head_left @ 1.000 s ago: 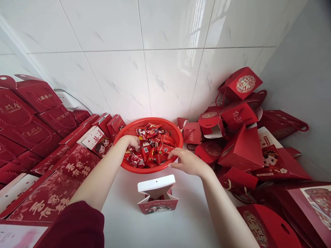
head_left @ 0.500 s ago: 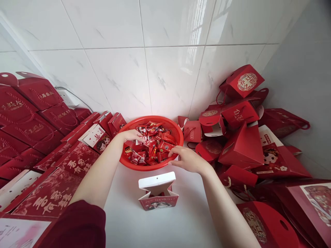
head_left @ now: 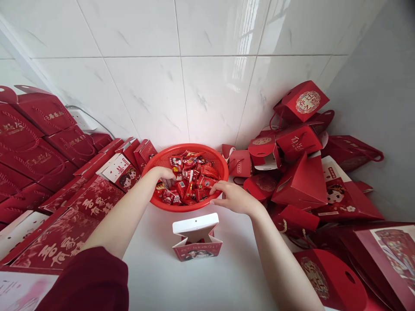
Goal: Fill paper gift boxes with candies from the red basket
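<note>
A red plastic basket [head_left: 155, 156] full of small wrapped candies [head_left: 194, 181] stands against the wall. Inside its left part is my left hand [head_left: 166, 175], fingers curled down among the candies; whatever they close on is hidden. My right hand [head_left: 231, 198] grips the basket's right front rim, thumb outside and fingers over the edge. In front of the basket, an open red gift box [head_left: 198, 251] stands upright with its white flap raised; a bit of red shows inside.
Red gift boxes with rope handles [head_left: 39, 155] are stacked along the left. On the right lies a loose heap of red boxes [head_left: 300, 181]. Behind is a tiled wall [head_left: 210, 95], with a white power strip [head_left: 83, 120] at its left. The basket and box rest on a white table [head_left: 155, 268].
My left hand has moved left within the basket, and its fingers are now more curled. My right hand stays at the rim. The view has shifted slightly.
</note>
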Motion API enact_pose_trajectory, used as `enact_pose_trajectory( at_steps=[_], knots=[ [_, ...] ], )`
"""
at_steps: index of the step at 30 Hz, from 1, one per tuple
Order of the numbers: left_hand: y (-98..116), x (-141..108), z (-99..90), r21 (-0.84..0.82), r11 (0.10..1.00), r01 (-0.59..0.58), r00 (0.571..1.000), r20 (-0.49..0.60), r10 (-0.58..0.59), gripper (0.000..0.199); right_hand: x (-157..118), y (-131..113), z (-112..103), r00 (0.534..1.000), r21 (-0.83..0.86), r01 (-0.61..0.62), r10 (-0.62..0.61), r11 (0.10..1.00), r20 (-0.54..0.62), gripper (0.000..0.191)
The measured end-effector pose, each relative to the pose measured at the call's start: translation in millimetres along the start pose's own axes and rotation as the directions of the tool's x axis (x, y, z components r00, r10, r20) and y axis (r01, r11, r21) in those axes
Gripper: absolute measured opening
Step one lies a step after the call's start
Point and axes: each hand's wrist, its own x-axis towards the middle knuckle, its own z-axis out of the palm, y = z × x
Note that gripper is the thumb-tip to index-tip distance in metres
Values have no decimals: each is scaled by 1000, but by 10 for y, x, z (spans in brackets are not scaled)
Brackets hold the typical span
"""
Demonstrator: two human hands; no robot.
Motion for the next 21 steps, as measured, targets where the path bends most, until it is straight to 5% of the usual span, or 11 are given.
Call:
enact_pose_trajectory(
  at_steps=[5,14,18,21],
  knots=[
    [66,25,45,123,990,63,976,200,-87,32,7,-7,-4,1000,3,-16,16,1000,13,18],
    [205,3,76,59,995,-86,966,248,69,29,3,-13,-13,1000,0,-10,10,1000,15,17],
    [172,-170,12,-112,970,-216,957,170,233,35,2,-17,-17,1000,8,-12,12,1000,15,17],
    [175,-271,-40,-235,911,-340,939,-32,342,50,7,-19,-16,1000,10,-16,16,1000,19,17]
  ],
)
